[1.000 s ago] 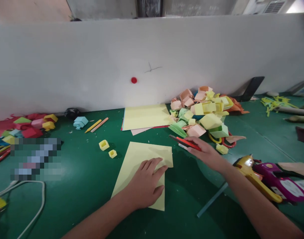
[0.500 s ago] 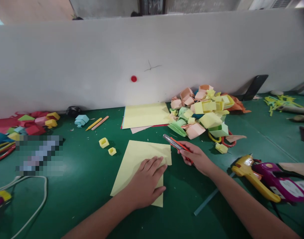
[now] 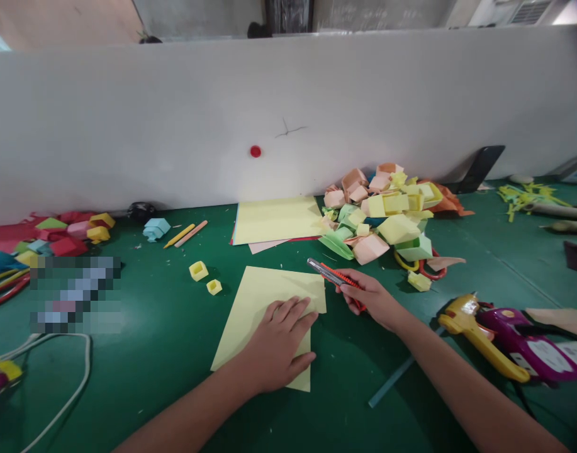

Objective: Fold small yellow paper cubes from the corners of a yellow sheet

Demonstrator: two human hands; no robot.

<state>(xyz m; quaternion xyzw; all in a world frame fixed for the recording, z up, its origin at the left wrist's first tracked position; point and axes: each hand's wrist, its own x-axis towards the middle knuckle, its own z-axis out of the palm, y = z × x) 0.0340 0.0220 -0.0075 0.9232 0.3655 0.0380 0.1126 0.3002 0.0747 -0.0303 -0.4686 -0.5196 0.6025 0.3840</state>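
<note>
My left hand (image 3: 277, 343) lies flat, fingers spread, on the lower right part of a pale yellow sheet of paper (image 3: 257, 299) on the green mat (image 3: 165, 333). My right hand (image 3: 370, 297) is closed round a red and grey utility knife (image 3: 328, 274). The knife's tip points up-left and hovers just above the sheet's upper right corner.
A heap of folded paper boxes (image 3: 387, 214) lies behind my right hand, with a yellow paper stack (image 3: 276, 220) left of it. Two small yellow boxes (image 3: 206, 278), pencils (image 3: 184, 234), glue guns (image 3: 505, 343), a white cable (image 3: 56, 384) and red paper shapes (image 3: 56, 236) surround the sheet. A white partition (image 3: 288, 113) closes the back.
My right hand has drawn the knife left and closer, from beside the box heap to the sheet's upper right corner, with its grip tightened. My left hand stays pressed on the paper.
</note>
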